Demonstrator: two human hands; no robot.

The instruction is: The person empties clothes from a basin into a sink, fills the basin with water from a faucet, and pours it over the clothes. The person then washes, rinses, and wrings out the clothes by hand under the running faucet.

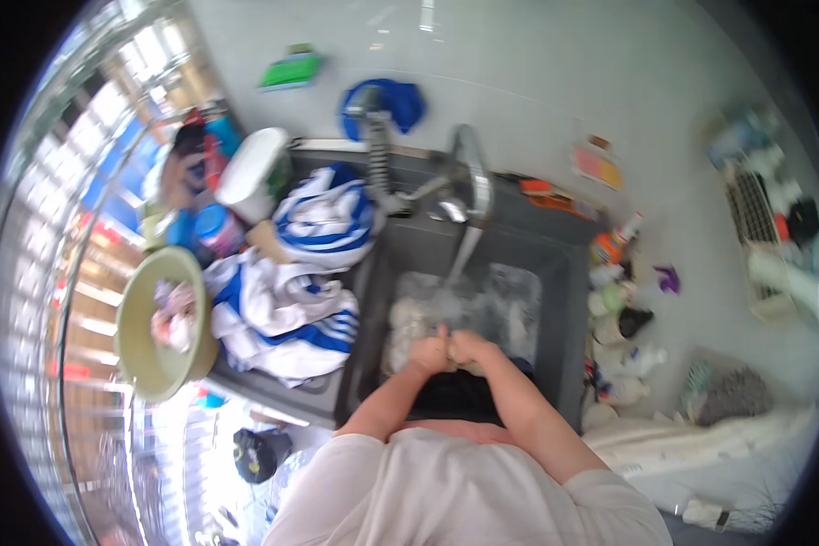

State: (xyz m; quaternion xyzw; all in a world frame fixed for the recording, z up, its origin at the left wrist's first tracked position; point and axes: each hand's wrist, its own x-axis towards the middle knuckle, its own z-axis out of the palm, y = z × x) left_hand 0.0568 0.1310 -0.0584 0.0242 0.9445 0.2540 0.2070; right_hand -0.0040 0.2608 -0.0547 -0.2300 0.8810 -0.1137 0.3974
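Note:
In the grey sink (569,318), my left hand (430,353) and my right hand (470,348) are close together, with their fingers closed. What they grip is blurred and hidden between them. Just beyond them, water runs from a metal faucet (478,173). A pale, crumpled mass (408,323), which looks like wet cloth, lies at the sink's left side, beside my left hand. Dark fabric (450,398) shows between my forearms; I cannot tell whether it is in the sink or is clothing.
White and blue clothes (287,314) are heaped on the drainboard to the left. Past them stands a yellow-green basin (127,341) with small pinkish items inside. Several bottles (610,246) line the right edge of the sink. A white container (253,173) stands at the back left.

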